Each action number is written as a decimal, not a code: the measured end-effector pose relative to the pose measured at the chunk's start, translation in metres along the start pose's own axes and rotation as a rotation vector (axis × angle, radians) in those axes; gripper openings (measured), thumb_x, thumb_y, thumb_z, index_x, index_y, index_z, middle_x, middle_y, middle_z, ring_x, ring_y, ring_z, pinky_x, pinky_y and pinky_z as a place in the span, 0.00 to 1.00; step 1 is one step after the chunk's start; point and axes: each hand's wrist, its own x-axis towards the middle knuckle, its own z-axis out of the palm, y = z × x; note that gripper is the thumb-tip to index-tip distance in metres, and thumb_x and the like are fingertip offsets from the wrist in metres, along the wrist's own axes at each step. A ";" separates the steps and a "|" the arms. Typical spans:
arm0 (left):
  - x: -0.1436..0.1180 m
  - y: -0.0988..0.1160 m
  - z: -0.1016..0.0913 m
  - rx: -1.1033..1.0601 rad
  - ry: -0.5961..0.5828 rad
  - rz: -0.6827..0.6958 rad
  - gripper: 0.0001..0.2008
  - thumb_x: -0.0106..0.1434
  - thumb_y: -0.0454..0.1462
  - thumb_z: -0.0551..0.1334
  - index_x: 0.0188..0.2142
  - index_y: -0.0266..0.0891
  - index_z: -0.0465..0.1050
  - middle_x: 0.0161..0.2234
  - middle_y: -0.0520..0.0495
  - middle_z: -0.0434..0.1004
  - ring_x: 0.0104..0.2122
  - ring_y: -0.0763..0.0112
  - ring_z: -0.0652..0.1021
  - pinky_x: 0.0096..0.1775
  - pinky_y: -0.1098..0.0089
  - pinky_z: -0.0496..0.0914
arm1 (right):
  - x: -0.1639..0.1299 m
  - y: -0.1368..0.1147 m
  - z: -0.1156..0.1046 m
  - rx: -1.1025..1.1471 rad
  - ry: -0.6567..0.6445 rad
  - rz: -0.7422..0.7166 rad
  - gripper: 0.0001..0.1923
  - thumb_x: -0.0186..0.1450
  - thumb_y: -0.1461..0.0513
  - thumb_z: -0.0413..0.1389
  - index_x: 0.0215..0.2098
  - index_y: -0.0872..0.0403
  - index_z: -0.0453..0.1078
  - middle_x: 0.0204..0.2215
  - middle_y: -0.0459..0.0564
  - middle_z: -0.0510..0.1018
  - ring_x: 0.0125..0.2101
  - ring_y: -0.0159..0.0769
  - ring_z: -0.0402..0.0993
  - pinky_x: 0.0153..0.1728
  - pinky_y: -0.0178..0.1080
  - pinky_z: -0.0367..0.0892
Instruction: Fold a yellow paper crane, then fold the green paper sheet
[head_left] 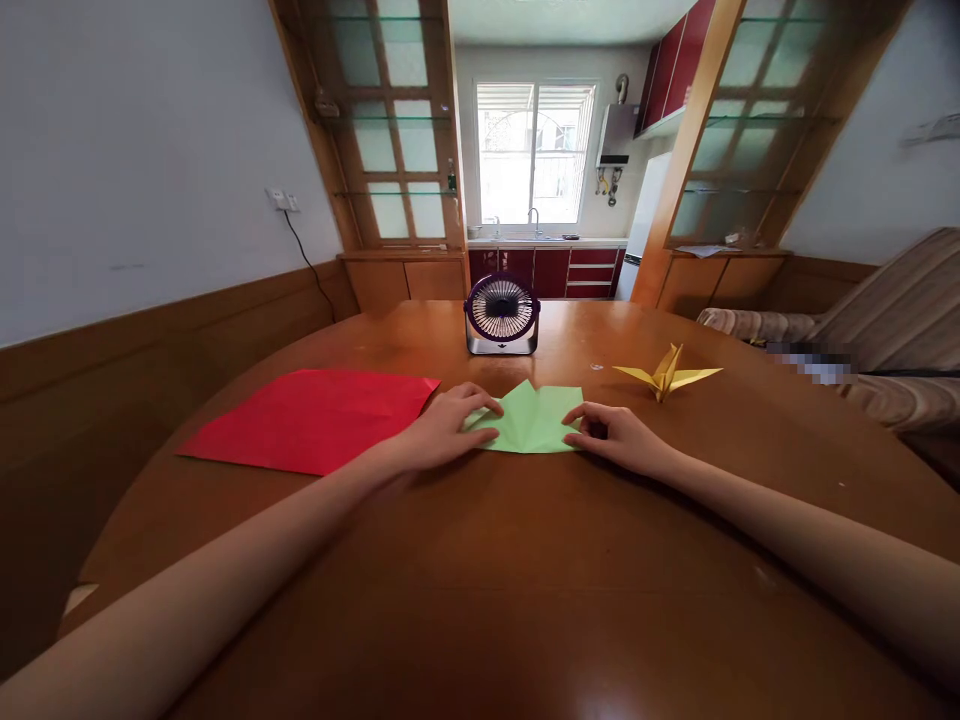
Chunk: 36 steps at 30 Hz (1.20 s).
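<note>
Green folded paper [534,420] flat between left hand [442,430] and right hand [619,435] (fingertips pressing its side edges).

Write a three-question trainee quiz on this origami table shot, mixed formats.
1. True or false: the left hand and right hand both press on the green paper.
2. What lies left of the green paper? A) blue card B) red sheet C) scissors
3. Fill in: the yellow ____ sits right of the desk fan on the table.

Key: 1 true; 2 B; 3 paper crane.
</note>
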 end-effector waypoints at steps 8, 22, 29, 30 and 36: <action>0.016 0.016 0.029 0.320 -0.008 0.281 0.20 0.71 0.41 0.48 0.60 0.40 0.63 0.68 0.41 0.47 0.67 0.58 0.50 0.65 0.51 0.41 | 0.001 0.000 0.001 -0.008 0.001 -0.017 0.17 0.63 0.49 0.55 0.39 0.55 0.71 0.21 0.42 0.66 0.23 0.30 0.61 0.27 0.35 0.58; 0.026 0.002 0.044 0.125 -0.297 0.149 0.26 0.73 0.45 0.38 0.68 0.42 0.43 0.69 0.47 0.36 0.68 0.65 0.43 0.65 0.61 0.41 | 0.001 0.001 0.001 -0.014 0.003 -0.021 0.18 0.63 0.49 0.55 0.39 0.55 0.72 0.22 0.43 0.68 0.23 0.30 0.62 0.28 0.35 0.59; 0.026 0.004 0.044 0.158 -0.324 0.122 0.27 0.73 0.47 0.36 0.68 0.42 0.43 0.69 0.48 0.37 0.68 0.65 0.43 0.65 0.62 0.40 | 0.002 0.001 -0.002 0.053 -0.003 0.002 0.17 0.64 0.50 0.54 0.37 0.56 0.72 0.23 0.44 0.70 0.24 0.30 0.63 0.27 0.34 0.59; 0.026 0.005 0.044 0.162 -0.327 0.120 0.28 0.73 0.47 0.35 0.68 0.42 0.42 0.69 0.48 0.36 0.68 0.66 0.43 0.65 0.62 0.40 | 0.002 0.001 -0.003 0.058 -0.008 0.007 0.16 0.64 0.51 0.54 0.37 0.56 0.72 0.23 0.44 0.70 0.24 0.30 0.63 0.27 0.34 0.59; 0.025 0.007 0.044 0.179 -0.331 0.115 0.30 0.72 0.52 0.36 0.68 0.45 0.41 0.69 0.49 0.37 0.68 0.63 0.44 0.65 0.59 0.41 | 0.004 0.005 -0.009 0.063 -0.056 0.031 0.16 0.63 0.51 0.55 0.34 0.56 0.72 0.24 0.45 0.71 0.24 0.30 0.63 0.27 0.34 0.59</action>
